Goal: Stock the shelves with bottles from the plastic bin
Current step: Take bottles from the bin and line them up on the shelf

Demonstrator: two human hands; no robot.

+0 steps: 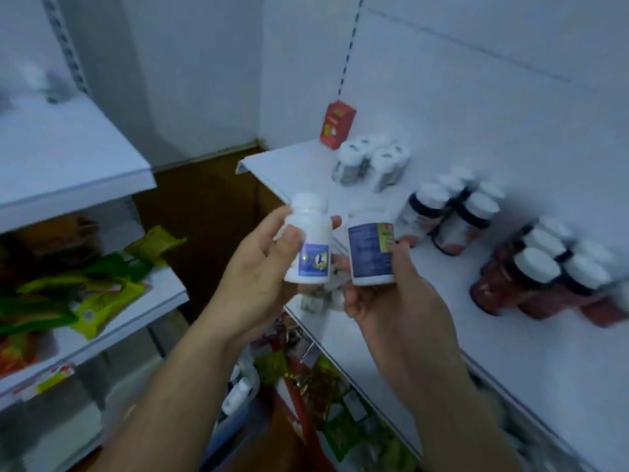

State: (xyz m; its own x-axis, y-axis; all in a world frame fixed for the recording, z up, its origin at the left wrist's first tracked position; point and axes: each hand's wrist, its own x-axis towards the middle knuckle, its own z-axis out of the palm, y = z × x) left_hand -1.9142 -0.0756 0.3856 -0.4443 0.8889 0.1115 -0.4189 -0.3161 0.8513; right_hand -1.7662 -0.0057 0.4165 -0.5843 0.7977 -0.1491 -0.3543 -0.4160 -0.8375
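Gripping one bottle each, the hands hover close together just off the shelf's front edge. The left hand (258, 267) curls around a purple-labelled white bottle (308, 240), and the right hand (391, 308) around a blue-labelled bottle (371, 253); the two bottles do not touch. On the shelf (442, 318), white-capped bottles (446, 216) stand in clusters toward the back edge, with a red box (337, 124) at its far back corner.
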